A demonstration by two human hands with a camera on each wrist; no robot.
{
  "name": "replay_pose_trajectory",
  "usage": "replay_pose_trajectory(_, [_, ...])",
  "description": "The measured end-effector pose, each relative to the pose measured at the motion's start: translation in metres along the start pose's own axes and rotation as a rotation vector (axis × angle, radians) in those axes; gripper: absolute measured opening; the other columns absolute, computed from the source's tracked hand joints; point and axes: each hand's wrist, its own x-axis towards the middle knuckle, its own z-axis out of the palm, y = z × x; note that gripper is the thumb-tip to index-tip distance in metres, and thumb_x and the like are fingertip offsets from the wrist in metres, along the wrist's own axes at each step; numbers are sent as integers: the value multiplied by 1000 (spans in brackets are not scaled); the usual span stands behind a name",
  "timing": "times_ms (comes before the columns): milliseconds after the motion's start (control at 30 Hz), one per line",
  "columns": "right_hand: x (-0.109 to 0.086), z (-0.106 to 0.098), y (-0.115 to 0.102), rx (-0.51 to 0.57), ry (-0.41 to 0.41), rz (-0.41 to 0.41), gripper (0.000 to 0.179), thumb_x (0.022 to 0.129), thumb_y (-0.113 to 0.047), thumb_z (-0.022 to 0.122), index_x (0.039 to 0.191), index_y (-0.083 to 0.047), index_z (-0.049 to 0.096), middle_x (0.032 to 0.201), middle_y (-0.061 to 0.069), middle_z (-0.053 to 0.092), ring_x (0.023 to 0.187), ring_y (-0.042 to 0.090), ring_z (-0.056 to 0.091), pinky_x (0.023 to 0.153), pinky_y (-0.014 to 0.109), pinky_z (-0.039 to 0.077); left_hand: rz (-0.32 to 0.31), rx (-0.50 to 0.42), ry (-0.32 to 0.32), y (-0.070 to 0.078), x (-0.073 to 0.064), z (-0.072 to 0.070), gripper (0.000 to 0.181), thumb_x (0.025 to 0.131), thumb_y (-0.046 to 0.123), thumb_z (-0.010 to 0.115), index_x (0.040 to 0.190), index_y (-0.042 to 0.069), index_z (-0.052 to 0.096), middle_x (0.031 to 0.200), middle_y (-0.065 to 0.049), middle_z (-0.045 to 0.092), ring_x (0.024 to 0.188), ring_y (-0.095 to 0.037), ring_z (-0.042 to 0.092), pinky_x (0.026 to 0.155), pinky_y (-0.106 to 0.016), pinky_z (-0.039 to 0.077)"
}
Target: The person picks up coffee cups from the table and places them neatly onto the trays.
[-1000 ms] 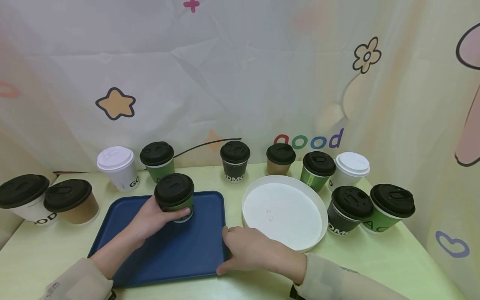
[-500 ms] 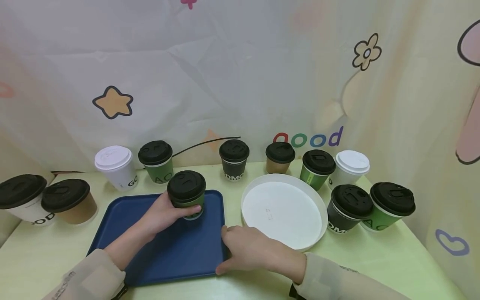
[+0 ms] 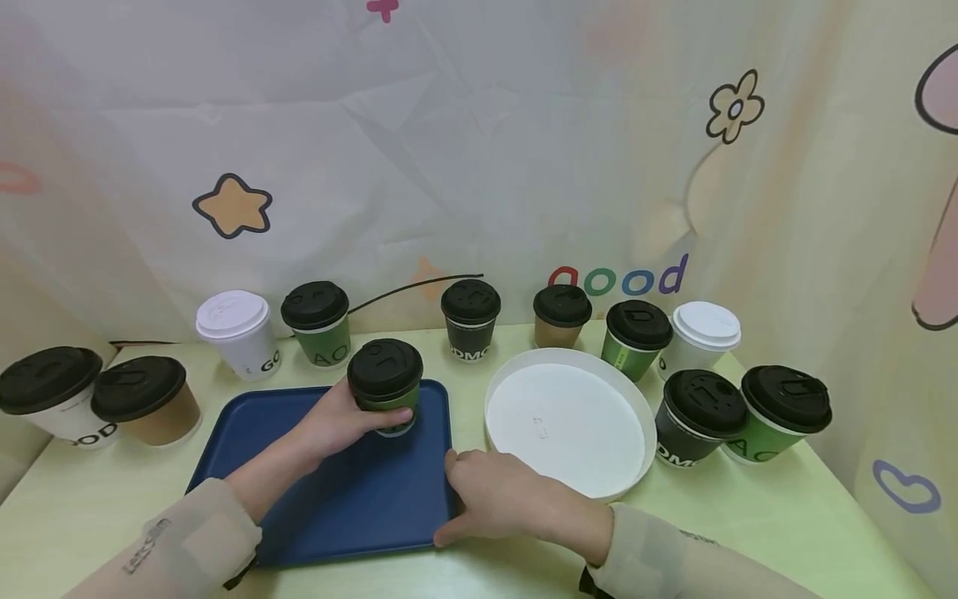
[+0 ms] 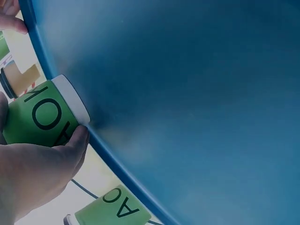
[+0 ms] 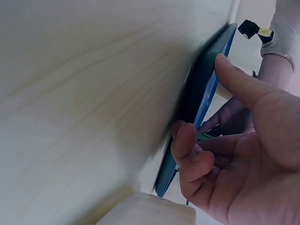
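Observation:
My left hand (image 3: 348,423) grips a green paper coffee cup (image 4: 44,115) with a black lid (image 3: 385,368). The cup is upright at the back right part of the blue tray (image 3: 359,507), its white base close over the tray surface in the left wrist view. On the tray's right edge is my right hand (image 3: 497,497), thumb near the front corner and the other fingers curled at the rim, as the right wrist view shows with the tray edge (image 5: 201,89) beside them.
A round white tray (image 3: 569,416) stands just right of my right hand. Lidded cups line the back, among them a white one (image 3: 243,345), a green one (image 3: 322,343) and a black one (image 3: 470,333). Brown (image 3: 153,412) and white (image 3: 75,424) cups stand left, black (image 3: 684,437) and green (image 3: 771,437) right.
My left hand has carried the green cup to the right over the blue tray, mostly in the first half second. The right hand stays at the tray's edge.

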Motion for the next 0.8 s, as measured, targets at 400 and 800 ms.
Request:
replay_pose_trajectory(400, [1,-1,0,13,-2,-9,91,76,-62,85,135,2,59,113,8,69,98,14,66,77,34,56,41,-5,2,1,8,7,73,87,29,86,148,14,49,136,-10,60,126,-28,53,110,-53,34])
replay_pose_trajectory(800, [0,0,1,15,-3,-9,93,76,-62,85,137,3,58,115,9,70,100,14,66,77,33,56,64,13,-4,0,1,8,77,85,27,88,147,10,47,134,-11,60,121,-29,54,108,-53,36])
